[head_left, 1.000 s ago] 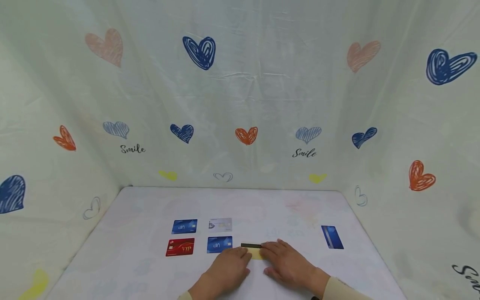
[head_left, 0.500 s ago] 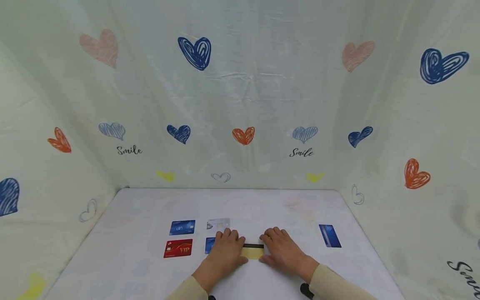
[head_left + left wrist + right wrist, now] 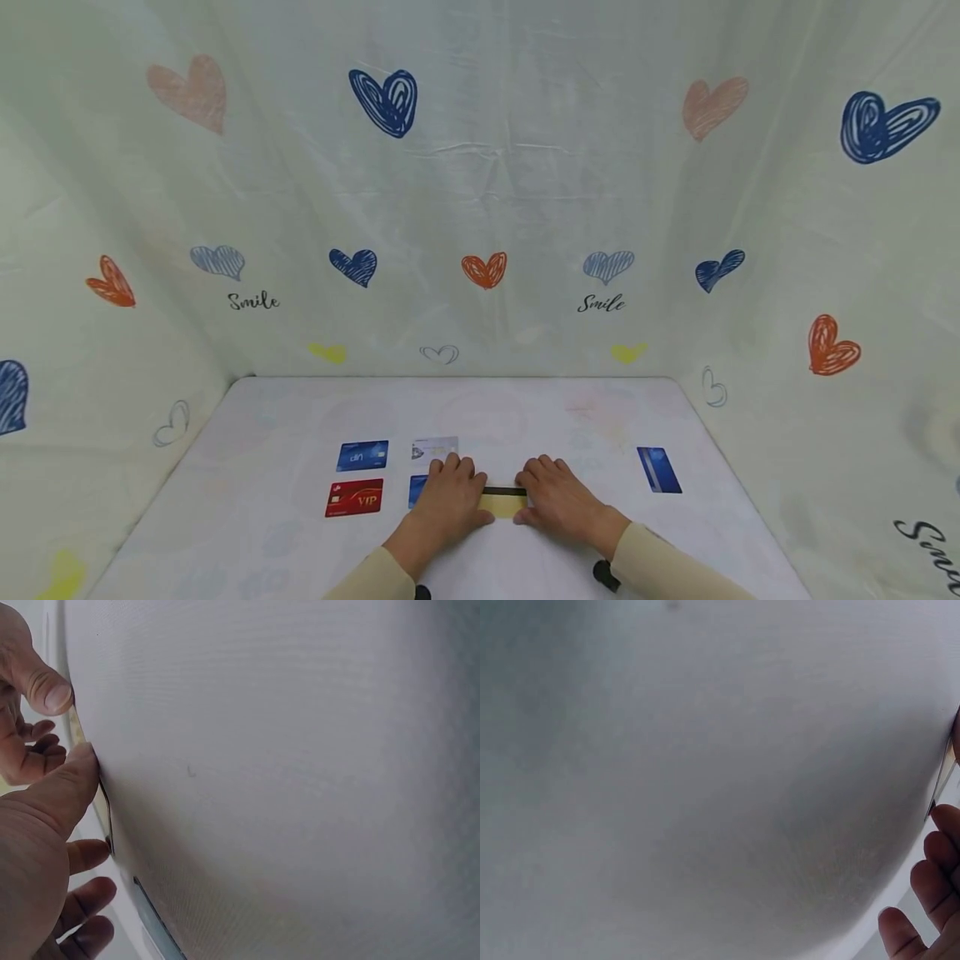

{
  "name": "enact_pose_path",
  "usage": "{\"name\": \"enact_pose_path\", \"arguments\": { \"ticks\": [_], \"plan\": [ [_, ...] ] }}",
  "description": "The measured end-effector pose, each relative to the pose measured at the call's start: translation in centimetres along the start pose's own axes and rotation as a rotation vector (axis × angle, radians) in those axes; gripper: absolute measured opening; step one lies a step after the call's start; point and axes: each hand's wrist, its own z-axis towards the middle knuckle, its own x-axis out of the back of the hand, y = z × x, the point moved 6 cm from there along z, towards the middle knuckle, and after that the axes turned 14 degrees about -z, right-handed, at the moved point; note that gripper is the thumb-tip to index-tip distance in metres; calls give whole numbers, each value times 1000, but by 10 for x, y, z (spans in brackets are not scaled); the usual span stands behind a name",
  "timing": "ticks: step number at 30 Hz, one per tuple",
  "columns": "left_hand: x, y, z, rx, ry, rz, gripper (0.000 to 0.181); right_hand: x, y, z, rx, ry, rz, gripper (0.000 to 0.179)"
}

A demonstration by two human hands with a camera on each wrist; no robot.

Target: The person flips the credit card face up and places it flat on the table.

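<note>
A yellow card [image 3: 502, 504] with a black stripe along its far edge lies at the near middle of the white table. My left hand [image 3: 448, 500] grips its left end, thumb at the near edge and index finger at the far edge. At the opposite end my right hand [image 3: 562, 504] holds the card the same way. The left wrist view shows the left thumb [image 3: 71, 776] touching the thin card edge [image 3: 105, 806]. In the right wrist view, right-hand fingertips [image 3: 946, 819] meet the card's other end. The covered card ends are hidden.
Left of my hands lie a blue card [image 3: 362, 456], a red VIP card [image 3: 354, 497], a silver card [image 3: 431, 450] and a partly covered blue card [image 3: 417, 490]. Another blue card [image 3: 659, 470] lies far right. A heart-printed curtain [image 3: 487, 208] surrounds the table [image 3: 270, 467].
My left hand has shifted forward, covering part of the nearer blue card. Both hands now span the yellow card's ends, exposing more of its middle. The head view has shifted slightly.
</note>
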Motion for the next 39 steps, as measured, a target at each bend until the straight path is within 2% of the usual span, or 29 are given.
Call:
{"name": "enact_pose_path", "arguments": {
  "ticks": [8, 16, 29, 39],
  "plan": [
    [0, 1, -1, -2, -7, -5, 63, 0, 0, 1, 0, 9, 33, 51],
    [3, 2, 0, -30, 7, 20, 62, -3, -1, -1, -22, -20, 69, 51],
    [9, 5, 1, -99, 70, 57, 63, 3, -3, -6, -22, 139, -8, 54],
    [20, 6, 0, -120, 137, 69, 60, 8, 0, -1, -68, 138, -3, 56]
  ]
}}
